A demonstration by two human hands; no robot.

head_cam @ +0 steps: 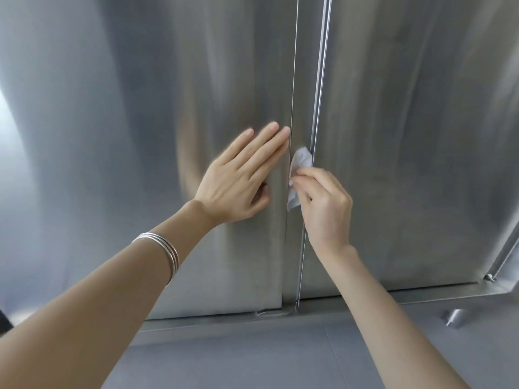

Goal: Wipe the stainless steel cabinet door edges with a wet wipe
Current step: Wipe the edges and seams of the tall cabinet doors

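Note:
Two brushed stainless steel cabinet doors fill the view: the left door and the right door. A narrow steel strip runs vertically between them, bordered by the left door's edge and a shiny rail. My left hand lies flat on the left door, fingers straight and reaching its edge. My right hand pinches a white wet wipe and presses it against the strip beside the left door's edge. Silver bangles circle my left wrist.
A steel sill runs under the doors, above a grey floor. A small metal door stop sticks up from the floor at the lower right. A bracket with a screw sits at the right door's bottom corner.

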